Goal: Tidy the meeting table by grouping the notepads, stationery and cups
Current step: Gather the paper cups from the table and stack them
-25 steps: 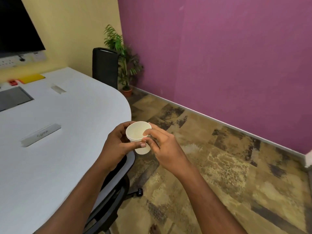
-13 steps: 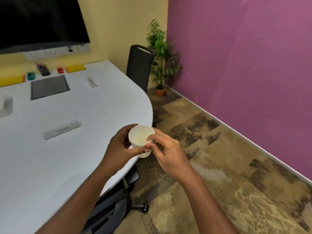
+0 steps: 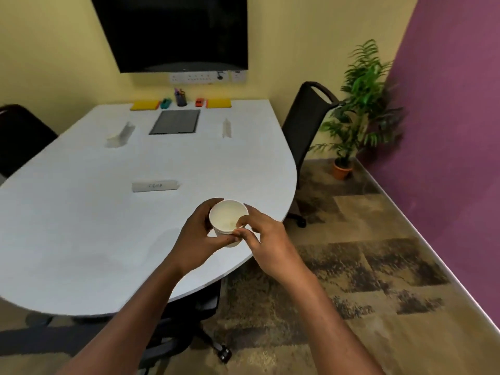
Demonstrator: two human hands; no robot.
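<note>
I see the white paper cup (image 3: 227, 217) held upright in the air over the near right edge of the white bench (image 3: 81, 217), its open mouth turned up towards me. The left hand (image 3: 198, 239) comes at it from nine o'clock. Its grip is clamped on the cup, with the fingers curled round the far wall and the thumb lying across the near side. The right hand (image 3: 267, 240) meets it from three o'clock. Its grip pinches the rim, with the thumb tip over the lip at about four o'clock and the fingers beneath it on the outside. I cannot tell whether a second cup is nested under the first.

Just beyond the cup, at eleven o'clock, a white name card (image 3: 155, 185) lies on the bench. Far off at twelve o'clock a dark grey pad (image 3: 175, 122) lies flat. Behind it, along the wall edge, runs a row of a yellow notepad (image 3: 144, 105), a teal item (image 3: 165, 103), a pen holder (image 3: 180, 99), a small red item (image 3: 199, 102) and a second yellow notepad (image 3: 218, 103). A black screen (image 3: 173, 31) hangs on the wall above them. At two o'clock a black chair (image 3: 305, 117) stands beside the bench, with a potted plant (image 3: 361, 104) near it.
</note>
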